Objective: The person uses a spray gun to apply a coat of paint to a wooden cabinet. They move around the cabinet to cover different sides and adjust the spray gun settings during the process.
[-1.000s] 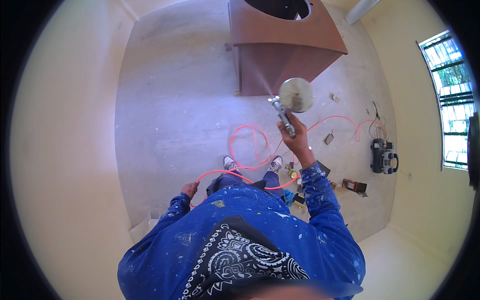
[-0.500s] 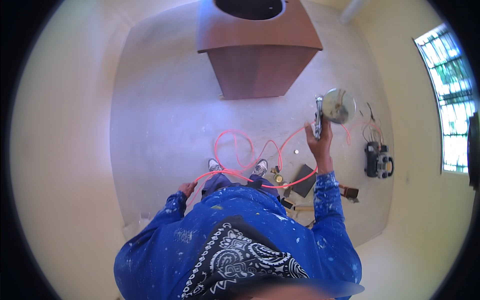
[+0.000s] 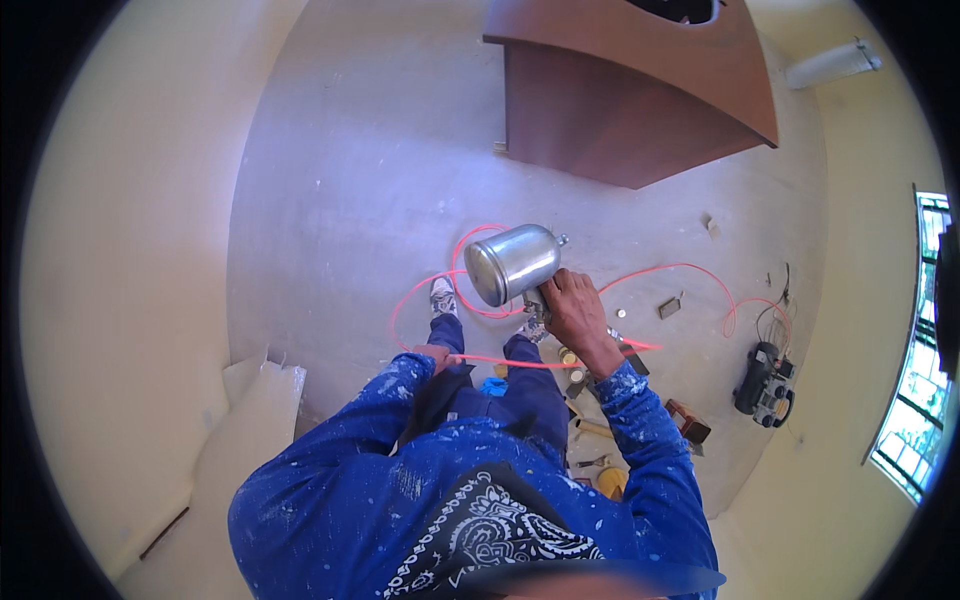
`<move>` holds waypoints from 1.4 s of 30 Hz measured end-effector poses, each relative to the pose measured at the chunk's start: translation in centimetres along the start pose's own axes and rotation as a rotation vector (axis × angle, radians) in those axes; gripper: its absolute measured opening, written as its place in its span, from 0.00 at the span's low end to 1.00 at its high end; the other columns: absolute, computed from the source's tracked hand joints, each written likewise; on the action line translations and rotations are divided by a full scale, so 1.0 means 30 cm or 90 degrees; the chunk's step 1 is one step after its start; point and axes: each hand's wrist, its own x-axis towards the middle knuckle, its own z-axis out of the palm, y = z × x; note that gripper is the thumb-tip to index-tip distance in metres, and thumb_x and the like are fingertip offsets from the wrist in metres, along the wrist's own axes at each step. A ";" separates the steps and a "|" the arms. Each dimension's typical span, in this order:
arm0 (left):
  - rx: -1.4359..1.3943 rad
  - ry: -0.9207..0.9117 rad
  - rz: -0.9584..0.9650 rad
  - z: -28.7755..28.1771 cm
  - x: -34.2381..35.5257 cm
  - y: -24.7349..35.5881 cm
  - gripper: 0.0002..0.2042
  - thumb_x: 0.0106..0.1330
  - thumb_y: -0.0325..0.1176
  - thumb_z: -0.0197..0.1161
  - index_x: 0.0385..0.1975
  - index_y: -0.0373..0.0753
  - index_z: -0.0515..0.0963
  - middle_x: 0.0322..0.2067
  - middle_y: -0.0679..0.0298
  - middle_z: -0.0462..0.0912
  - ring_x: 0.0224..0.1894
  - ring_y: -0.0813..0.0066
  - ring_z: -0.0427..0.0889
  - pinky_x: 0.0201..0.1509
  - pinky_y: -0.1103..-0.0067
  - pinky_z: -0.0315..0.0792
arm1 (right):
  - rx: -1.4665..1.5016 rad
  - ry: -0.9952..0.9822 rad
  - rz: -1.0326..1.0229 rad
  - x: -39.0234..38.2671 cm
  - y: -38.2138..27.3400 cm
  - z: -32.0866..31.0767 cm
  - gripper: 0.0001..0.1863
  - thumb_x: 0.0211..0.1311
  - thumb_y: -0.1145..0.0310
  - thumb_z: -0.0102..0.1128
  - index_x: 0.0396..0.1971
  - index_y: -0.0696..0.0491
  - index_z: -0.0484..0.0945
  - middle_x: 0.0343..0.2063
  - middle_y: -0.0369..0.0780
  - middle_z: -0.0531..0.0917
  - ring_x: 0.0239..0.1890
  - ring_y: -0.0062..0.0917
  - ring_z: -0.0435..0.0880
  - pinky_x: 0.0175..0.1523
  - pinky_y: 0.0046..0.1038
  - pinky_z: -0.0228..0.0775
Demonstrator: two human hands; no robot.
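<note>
My right hand (image 3: 578, 315) is closed around the handle of a spray gun (image 3: 540, 300). Its silvery metal cup (image 3: 512, 262) lies tilted in front of my legs, round end to the left. A pinkish-red air hose (image 3: 520, 362) crosses my thighs from the gun side toward my left hand. My left hand (image 3: 437, 355), near my left thigh, has its fingers closed on the hose; part of the grip is hidden by the sleeve and the angle. More hose loops over the floor around my shoes.
A brown wooden desk-like piece (image 3: 630, 120) with a round opening stands ahead to the right. An air compressor (image 3: 765, 385) sits by the right wall. Small cans (image 3: 568, 357), a reddish-brown box-like thing (image 3: 688, 424) and tools lie beside my right leg. Pale sheets (image 3: 265, 400) lean at left.
The spray gun in my right hand has come down, in and to the left, its cup now sideways. My left hand has moved inward with the hose. The view has turned leftward.
</note>
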 end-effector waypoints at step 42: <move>0.076 -0.029 -0.015 0.124 0.341 -0.266 0.30 0.67 0.67 0.48 0.37 0.42 0.78 0.36 0.54 0.86 0.46 0.52 0.83 0.52 0.55 0.69 | 0.012 -0.014 0.036 0.109 0.360 0.853 0.18 0.54 0.75 0.55 0.47 0.53 0.72 0.32 0.44 0.76 0.35 0.41 0.77 0.42 0.41 0.69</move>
